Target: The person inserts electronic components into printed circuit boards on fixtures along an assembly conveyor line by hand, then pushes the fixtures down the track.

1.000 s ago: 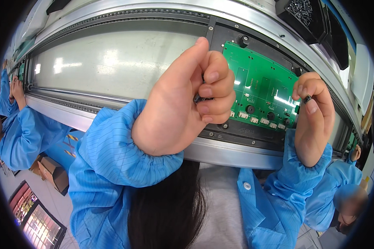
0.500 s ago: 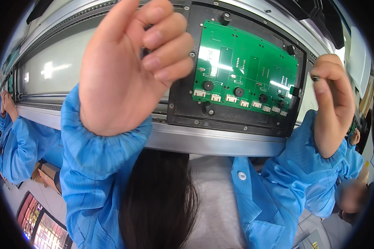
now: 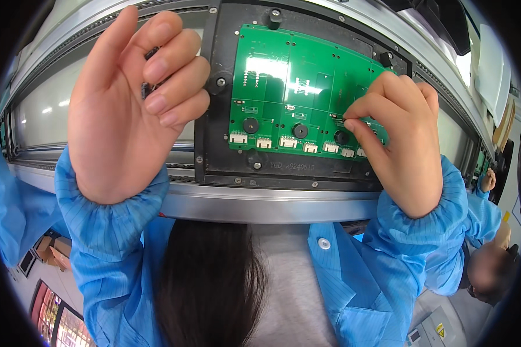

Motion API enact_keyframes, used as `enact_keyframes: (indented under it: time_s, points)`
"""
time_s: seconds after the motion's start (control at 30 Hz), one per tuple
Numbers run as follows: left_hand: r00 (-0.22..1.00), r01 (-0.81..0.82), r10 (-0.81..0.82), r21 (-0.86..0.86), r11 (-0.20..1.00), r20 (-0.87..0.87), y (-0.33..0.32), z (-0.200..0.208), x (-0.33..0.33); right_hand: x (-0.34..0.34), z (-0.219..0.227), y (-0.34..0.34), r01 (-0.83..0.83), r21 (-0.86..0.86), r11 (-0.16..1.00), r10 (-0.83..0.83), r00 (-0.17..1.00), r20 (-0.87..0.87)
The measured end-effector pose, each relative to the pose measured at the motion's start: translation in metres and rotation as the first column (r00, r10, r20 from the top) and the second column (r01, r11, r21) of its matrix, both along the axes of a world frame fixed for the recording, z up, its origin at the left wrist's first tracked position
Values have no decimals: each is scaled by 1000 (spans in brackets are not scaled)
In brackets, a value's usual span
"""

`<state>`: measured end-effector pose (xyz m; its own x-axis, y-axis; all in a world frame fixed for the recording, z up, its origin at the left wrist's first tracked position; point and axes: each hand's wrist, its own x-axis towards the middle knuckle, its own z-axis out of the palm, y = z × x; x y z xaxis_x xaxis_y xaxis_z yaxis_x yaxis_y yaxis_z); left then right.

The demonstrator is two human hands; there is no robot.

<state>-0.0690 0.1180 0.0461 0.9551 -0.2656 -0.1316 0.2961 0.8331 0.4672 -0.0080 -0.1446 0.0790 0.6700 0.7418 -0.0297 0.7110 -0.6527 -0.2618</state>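
My left hand is raised palm-up at the left, its fingers curled around several small black electronic components. A green circuit board lies in a black fixture frame. White connectors line its near edge, and round black buzzers sit behind them. Over the right part of the board, my right hand is closed in a pinch, thumb and forefinger tips at the board's surface. The small dark component in that pinch is mostly hidden by the fingertips.
A silver conveyor rail runs along the near side of the fixture. Black knobs stand at the frame's far edge. Another person's blue sleeve shows at the far left, and another person's hand at the far right.
My right hand has moved left and come down onto the board with its pinched component. My left hand now sits further left, showing more of the black components. The board appears further left in view.
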Motion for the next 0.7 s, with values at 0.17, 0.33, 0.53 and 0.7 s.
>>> enact_keyframes:
  time_s: [0.17,0.33,0.53,0.7]
  points:
    - [999,45,-45,-19,999,18,-2,1,2,3,5,-1,3,-38,999,-3,1000,11]
    - [995,70,-67,-38,997,78,0,-5,5,4,2,-1,-38,-68,997,40,999,24]
    - [995,81,-82,27,996,60,2,1,2,3,2,1,-54,-117,992,59,997,45]
    - [991,100,-100,12,995,87,1,-5,4,3,1,2,-57,-104,993,63,997,54]
